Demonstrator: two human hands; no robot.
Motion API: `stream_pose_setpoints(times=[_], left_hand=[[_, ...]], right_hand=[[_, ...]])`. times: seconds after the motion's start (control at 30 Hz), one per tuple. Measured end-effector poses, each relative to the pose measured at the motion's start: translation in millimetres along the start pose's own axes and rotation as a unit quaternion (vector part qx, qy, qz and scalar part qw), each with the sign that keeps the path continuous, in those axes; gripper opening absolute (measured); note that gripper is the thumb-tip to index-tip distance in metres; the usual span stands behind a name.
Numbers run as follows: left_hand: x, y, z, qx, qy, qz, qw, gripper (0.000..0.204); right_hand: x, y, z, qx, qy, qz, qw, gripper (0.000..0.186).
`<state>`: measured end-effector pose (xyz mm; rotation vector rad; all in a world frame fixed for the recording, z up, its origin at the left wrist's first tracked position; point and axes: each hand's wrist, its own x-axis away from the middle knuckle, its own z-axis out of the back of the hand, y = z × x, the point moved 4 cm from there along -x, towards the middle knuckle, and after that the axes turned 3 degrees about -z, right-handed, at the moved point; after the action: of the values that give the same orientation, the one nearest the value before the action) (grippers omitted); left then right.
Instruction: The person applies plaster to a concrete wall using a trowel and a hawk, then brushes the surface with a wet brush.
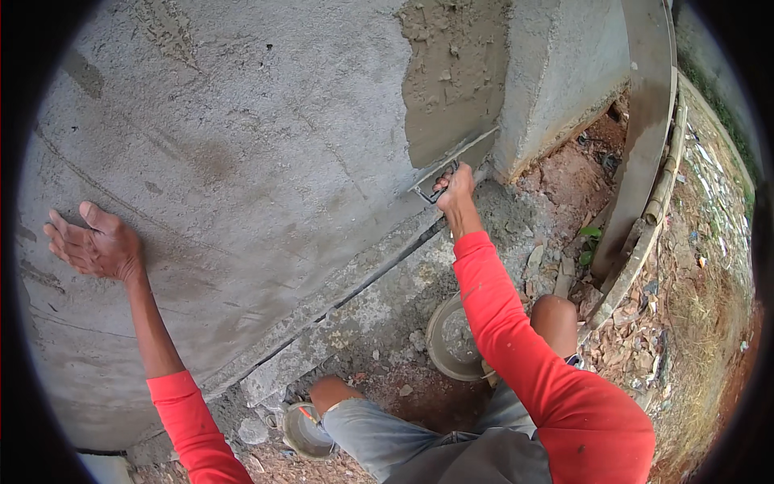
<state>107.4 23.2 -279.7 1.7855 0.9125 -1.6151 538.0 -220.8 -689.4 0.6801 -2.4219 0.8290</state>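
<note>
My right hand [456, 187] grips the handle of a plastering trowel [477, 142]. Its long blade lies edge-on against the foot of the grey wall [266, 153], close to the inner corner. Just above the blade is a patch of wet, darker mortar [455, 77], rough at the top and smoother lower down. Far to the left, my left hand [98, 244] is open, its palm toward the wall with the fingers stretched out. It holds nothing and seems to lean on the surface.
A mortar-stained bucket [438, 337] stands between my knees and the concrete ledge [355, 315]. To its left is a smaller bucket [297, 431] with an orange-handled tool [308, 415]. A column [556, 73] juts out at right, beside a long board [645, 137], a bamboo pole [667, 177] and rubble.
</note>
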Motion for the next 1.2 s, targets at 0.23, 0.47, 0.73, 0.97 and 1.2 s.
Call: stream_pose_setpoints(times=[0.23,0.47,0.73,0.97,1.2], left_hand=[[-5.4,-0.8,5.4,-0.027,0.021,-0.028,0.999,0.066],[-5.3,3.8,11.0,-0.035,0.023,-0.018,0.999,0.062],[-9.6,7.8,7.9,-0.033,0.022,-0.015,0.999,0.061],[-5.5,-1.8,11.5,-0.060,0.022,-0.023,0.998,0.060],[-5.2,12.9,5.6,-0.055,0.016,-0.028,0.998,0.061]], right_hand=[[77.4,-75.5,-107.5,0.007,-0.110,0.047,0.993,0.019],[126.4,-151.1,-189.8,0.033,-0.159,0.108,0.981,0.015],[226.3,-196.5,-271.2,0.180,-0.253,0.230,0.922,0.021],[171.0,-198.9,-206.1,0.367,-0.203,0.473,0.775,0.044],[87.5,-262.1,-174.6,0.416,0.058,0.583,0.696,0.036]])
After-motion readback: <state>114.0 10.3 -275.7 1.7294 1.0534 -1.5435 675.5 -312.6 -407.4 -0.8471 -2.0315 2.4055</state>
